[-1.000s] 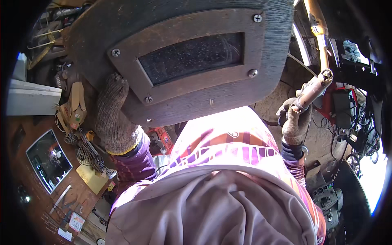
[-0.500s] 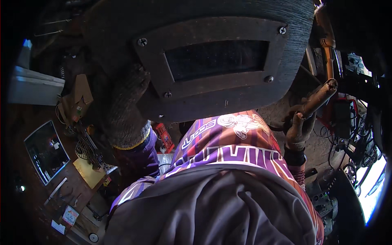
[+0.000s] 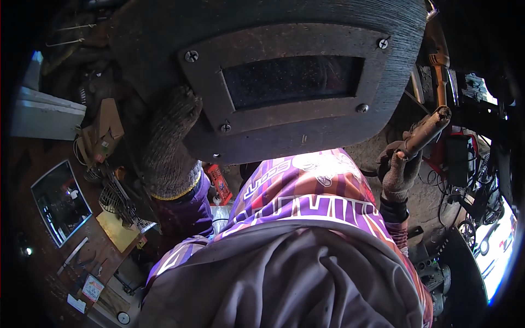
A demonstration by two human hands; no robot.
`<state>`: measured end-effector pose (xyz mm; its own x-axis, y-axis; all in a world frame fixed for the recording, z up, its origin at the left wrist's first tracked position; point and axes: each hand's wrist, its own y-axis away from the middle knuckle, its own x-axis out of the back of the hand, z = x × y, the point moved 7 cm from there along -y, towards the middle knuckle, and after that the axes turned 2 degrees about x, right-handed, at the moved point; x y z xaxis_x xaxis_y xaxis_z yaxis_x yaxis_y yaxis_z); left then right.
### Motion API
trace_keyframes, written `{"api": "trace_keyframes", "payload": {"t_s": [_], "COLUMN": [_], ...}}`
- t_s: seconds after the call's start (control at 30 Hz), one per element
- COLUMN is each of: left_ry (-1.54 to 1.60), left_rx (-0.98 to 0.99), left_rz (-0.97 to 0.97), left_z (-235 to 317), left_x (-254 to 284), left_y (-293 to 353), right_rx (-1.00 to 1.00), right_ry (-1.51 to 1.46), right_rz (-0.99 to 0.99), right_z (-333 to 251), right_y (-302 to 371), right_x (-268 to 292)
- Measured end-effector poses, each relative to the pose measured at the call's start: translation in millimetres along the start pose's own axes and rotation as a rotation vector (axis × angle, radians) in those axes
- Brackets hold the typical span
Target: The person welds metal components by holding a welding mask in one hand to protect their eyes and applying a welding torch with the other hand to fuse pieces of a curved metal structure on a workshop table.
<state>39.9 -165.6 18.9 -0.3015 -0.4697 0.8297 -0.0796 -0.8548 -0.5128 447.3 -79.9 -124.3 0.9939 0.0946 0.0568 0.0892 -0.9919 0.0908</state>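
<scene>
Item, as we see it: welding face shield (image 3: 284,82), dark, with rectangular tinted window, raised at the top of the view. Our left hand (image 3: 169,145) (knit glove) has its grip closed on the shield's left edge. Our right hand (image 3: 402,172), also gloved, has its grip wrapped around an electrode holder (image 3: 424,134), tilted up and right, just beside the shield's lower right corner. Below: purple patterned jersey (image 3: 306,191), grey cloth (image 3: 284,279).

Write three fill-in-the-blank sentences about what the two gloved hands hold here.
1. The left hand in a knitted glove holds up the dark hand-held welding shield with a ____ dark window.
2. The right hand grips a brown ____ holder.
3. Both hands wear ____.

Missing words: rectangular; electrode; gloves
</scene>
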Motion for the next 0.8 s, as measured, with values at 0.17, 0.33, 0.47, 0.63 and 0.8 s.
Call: {"api": "trace_keyframes", "payload": {"t_s": [0.17,0.33,0.47,0.63,0.8], "left_ry": [-0.034,0.103,-0.722,-1.023,-1.549], "left_rx": [0.046,0.163,-0.069,-0.002,0.062], "left_rz": [0.061,0.058,0.023,0.229,0.070], "left_z": [21,8,9,-31,-87], "left_x": [17,24,48,66,88], "left_y": [-25,-26,-28,15,55], "right_rx": [0.056,0.174,0.006,0.105,0.033], "right_ry": [-0.148,-0.056,-0.062,-0.073,-0.076], "right_rz": [-0.011,-0.003,0.057,0.078,0.067], "right_z": [-4,-15,-7,-17,-6], "right_y": [-1,1,6,5,6], "right_x": [-7,-6,3,3,8]}}
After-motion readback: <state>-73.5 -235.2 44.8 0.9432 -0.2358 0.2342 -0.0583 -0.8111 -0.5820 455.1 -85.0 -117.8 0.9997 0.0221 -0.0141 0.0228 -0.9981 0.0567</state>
